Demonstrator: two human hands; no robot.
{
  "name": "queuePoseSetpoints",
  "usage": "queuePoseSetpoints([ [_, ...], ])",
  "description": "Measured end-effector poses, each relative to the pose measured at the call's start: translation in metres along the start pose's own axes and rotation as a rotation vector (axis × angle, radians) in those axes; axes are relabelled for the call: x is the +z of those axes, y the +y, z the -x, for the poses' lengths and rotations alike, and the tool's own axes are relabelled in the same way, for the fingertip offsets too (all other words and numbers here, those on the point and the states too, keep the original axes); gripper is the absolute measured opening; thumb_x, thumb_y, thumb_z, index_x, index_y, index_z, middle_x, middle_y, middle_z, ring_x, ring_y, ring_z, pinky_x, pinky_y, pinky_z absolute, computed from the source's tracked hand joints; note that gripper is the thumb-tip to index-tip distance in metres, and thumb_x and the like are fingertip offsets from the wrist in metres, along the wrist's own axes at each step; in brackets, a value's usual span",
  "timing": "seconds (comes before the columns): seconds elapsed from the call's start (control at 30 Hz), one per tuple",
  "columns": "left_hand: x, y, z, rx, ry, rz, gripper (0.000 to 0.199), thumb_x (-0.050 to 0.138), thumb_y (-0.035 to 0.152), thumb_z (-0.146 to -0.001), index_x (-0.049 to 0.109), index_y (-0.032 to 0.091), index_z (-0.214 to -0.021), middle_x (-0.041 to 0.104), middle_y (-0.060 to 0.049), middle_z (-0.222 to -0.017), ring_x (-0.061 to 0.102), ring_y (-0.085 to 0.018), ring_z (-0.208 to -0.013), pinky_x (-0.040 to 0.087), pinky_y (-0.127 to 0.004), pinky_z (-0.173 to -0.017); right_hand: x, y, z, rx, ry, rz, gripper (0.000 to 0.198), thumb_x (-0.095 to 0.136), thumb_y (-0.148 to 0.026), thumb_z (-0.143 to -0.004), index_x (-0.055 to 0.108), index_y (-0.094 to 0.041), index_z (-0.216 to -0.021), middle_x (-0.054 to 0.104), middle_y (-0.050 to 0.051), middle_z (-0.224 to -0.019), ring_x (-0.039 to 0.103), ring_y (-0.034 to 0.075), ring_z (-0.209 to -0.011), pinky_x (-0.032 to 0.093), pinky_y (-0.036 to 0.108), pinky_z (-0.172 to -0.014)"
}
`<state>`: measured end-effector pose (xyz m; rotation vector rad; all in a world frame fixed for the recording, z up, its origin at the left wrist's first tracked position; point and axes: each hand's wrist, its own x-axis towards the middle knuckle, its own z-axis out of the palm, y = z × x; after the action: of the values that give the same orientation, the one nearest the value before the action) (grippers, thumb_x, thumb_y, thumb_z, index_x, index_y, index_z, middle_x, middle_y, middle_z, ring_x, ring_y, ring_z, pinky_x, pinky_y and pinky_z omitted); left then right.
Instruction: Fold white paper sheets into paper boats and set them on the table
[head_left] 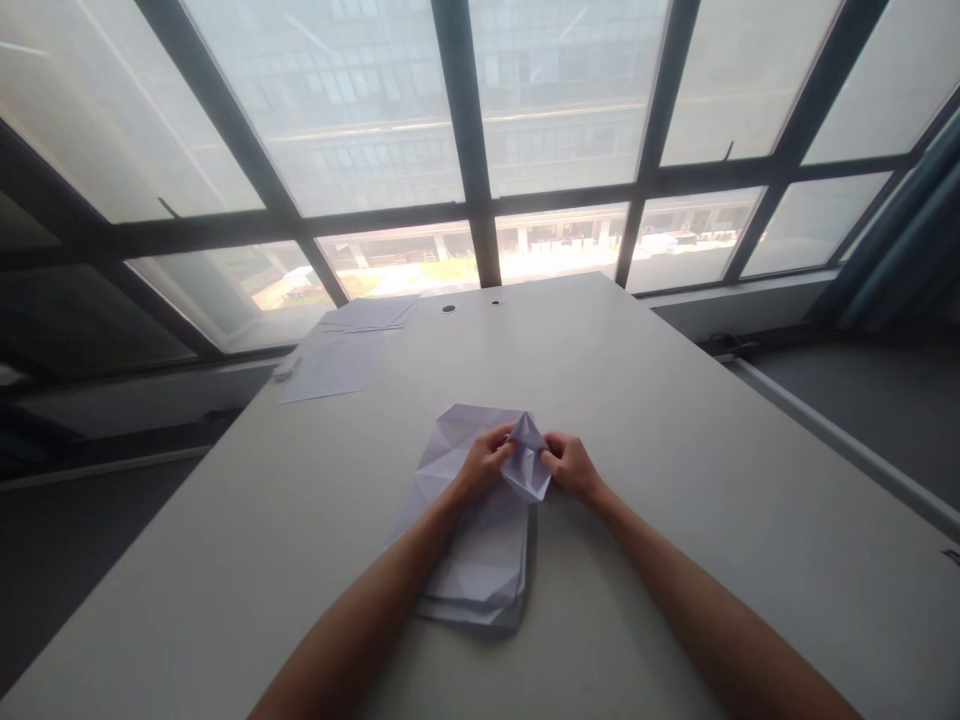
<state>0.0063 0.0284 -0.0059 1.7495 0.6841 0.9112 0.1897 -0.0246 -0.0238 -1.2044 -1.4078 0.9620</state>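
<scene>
Between my two hands is a small folded piece of white paper (527, 468), with a pointed top and an opened, creased middle. My left hand (486, 458) pinches its left edge, thumb on the near face. On the opposite edge, my right hand (570, 463) grips it with thumb and curled fingers. Under my left hand and forearm lies a stack of creased white sheets (480, 560), its near corners slightly lifted. The folded paper is held over the stack's upper right part; my left arm hides some of the sheets.
More white sheets (330, 365) lie at the table's far left, beside a small pale object (285, 368) I cannot make out. Two round holes, one of them a dark grommet (448, 309), are at the far end of the white table (675, 480). Windows stand behind; a curtain (900, 230) hangs at right.
</scene>
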Motion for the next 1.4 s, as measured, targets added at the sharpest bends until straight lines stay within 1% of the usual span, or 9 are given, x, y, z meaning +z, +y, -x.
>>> queuePoseSetpoints([
  [0.1,0.001,0.005,-0.001,0.051,-0.01,-0.118,0.03,0.053,0.033,-0.091,0.071,0.015,-0.106,0.064,-0.008,-0.101,0.058,-0.023,-0.093,0.046,-0.033,-0.084,0.001,-0.008,0.0,-0.132,0.203,0.083,0.028,0.063,-0.028,-0.076,0.063,-0.019,-0.103,0.062,0.003,-0.085,0.058,0.016,-0.073,0.045,0.024,-0.057],
  [0.3,0.006,0.005,-0.002,0.051,0.051,-0.172,0.039,0.054,0.033,-0.089,0.064,0.018,-0.124,0.057,-0.008,-0.102,0.055,-0.021,-0.094,0.046,-0.029,-0.079,0.007,-0.016,-0.013,-0.3,0.316,0.229,0.016,0.068,-0.036,-0.081,0.07,-0.02,-0.078,0.057,0.003,-0.078,0.053,0.019,-0.081,0.044,0.032,-0.075],
  [0.43,0.005,0.003,-0.002,0.077,0.038,-0.175,0.04,0.055,0.031,-0.089,0.064,0.019,-0.126,0.059,-0.009,-0.106,0.055,-0.023,-0.099,0.046,-0.032,-0.085,0.007,-0.014,-0.023,-0.205,0.254,0.075,0.019,0.066,-0.036,-0.081,0.071,-0.019,-0.073,0.057,0.002,-0.074,0.05,0.016,-0.071,0.041,0.029,-0.068],
  [0.7,0.0,0.005,-0.003,0.077,-0.034,-0.109,0.038,0.048,0.035,-0.094,0.067,0.018,-0.122,0.063,-0.01,-0.12,0.056,-0.027,-0.111,0.04,-0.038,-0.099,-0.005,-0.009,-0.033,0.118,0.178,-0.549,0.025,0.059,-0.043,-0.08,0.054,-0.02,-0.071,0.052,-0.004,-0.062,0.046,0.013,-0.056,0.039,0.025,-0.055],
  [0.8,0.0,0.003,-0.004,0.074,-0.069,-0.086,0.037,0.048,0.036,-0.094,0.069,0.019,-0.12,0.064,-0.01,-0.12,0.058,-0.027,-0.111,0.042,-0.038,-0.098,-0.004,-0.006,-0.035,0.223,0.095,-0.571,0.031,0.057,-0.05,-0.079,0.055,-0.02,-0.073,0.056,-0.001,-0.061,0.048,0.015,-0.054,0.041,0.027,-0.053],
  [0.87,0.001,0.002,-0.004,0.088,-0.017,-0.103,0.038,0.049,0.037,-0.093,0.068,0.019,-0.12,0.065,-0.01,-0.117,0.058,-0.027,-0.109,0.043,-0.038,-0.096,-0.004,-0.007,-0.036,0.205,0.134,-0.479,0.034,0.058,-0.053,-0.079,0.056,-0.019,-0.074,0.055,-0.001,-0.06,0.048,0.015,-0.054,0.04,0.027,-0.052],
  [1.07,0.003,0.001,-0.001,0.19,0.373,-0.247,0.039,0.049,0.036,-0.095,0.062,0.021,-0.128,0.06,-0.009,-0.116,0.055,-0.024,-0.108,0.043,-0.038,-0.095,-0.017,-0.037,-0.033,-0.108,0.534,-0.06,0.022,0.059,-0.04,-0.082,0.06,-0.018,-0.081,0.055,-0.002,-0.064,0.045,0.013,-0.056,0.036,0.024,-0.052],
  [1.27,0.0,0.001,0.0,0.222,0.503,-0.3,0.041,0.048,0.04,-0.096,0.06,0.021,-0.13,0.058,-0.009,-0.113,0.053,-0.023,-0.106,0.043,-0.037,-0.093,-0.025,-0.059,-0.022,-0.077,-0.038,0.391,0.022,0.065,-0.035,-0.077,0.072,-0.018,-0.065,0.063,0.001,-0.057,0.052,0.014,-0.053,0.033,0.026,-0.052],
  [1.4,0.0,0.0,0.0,0.216,0.516,-0.308,0.042,0.048,0.039,-0.096,0.059,0.021,-0.131,0.057,-0.01,-0.114,0.053,-0.023,-0.106,0.043,-0.036,-0.093,-0.019,-0.051,-0.017,-0.072,-0.206,0.507,0.011,0.071,-0.028,-0.07,0.073,-0.024,-0.06,0.065,0.001,-0.055,0.052,0.015,-0.052,0.032,0.027,-0.053],
])
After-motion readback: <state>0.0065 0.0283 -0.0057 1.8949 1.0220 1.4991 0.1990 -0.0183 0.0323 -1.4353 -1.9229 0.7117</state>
